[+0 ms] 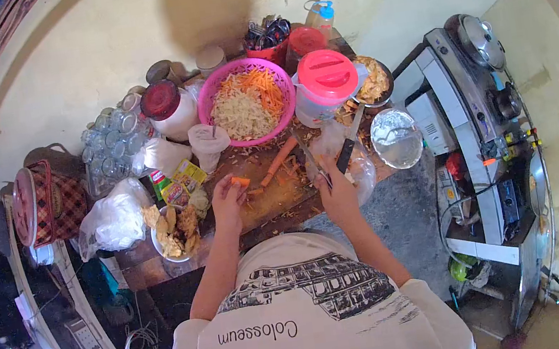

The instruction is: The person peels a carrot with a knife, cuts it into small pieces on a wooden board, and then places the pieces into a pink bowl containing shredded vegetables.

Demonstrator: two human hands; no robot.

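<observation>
My left hand (227,199) is closed around a short orange piece of carrot (241,180) above the wooden table (263,212). In my right hand (337,193) is a knife (307,154), its blade pointing away from me. Between the hands, a longer carrot (279,159) lies among scattered orange shreds. A second knife with a black handle (345,157) rests just beyond my right hand, by a clear plastic bag (364,180). Behind the carrot stands a pink basket (205,90) heaped with pale shreds (240,112) and orange carrot strips (260,88).
A red-lidded pitcher (327,78), a foil-like round bowl (396,138) and a pan of food (373,81) stand right. Leftward are a bowl of fried pieces (177,233), plastic bags (114,215), seasoning packets (184,178) and several glasses (110,141). A stove (457,64) is farther right.
</observation>
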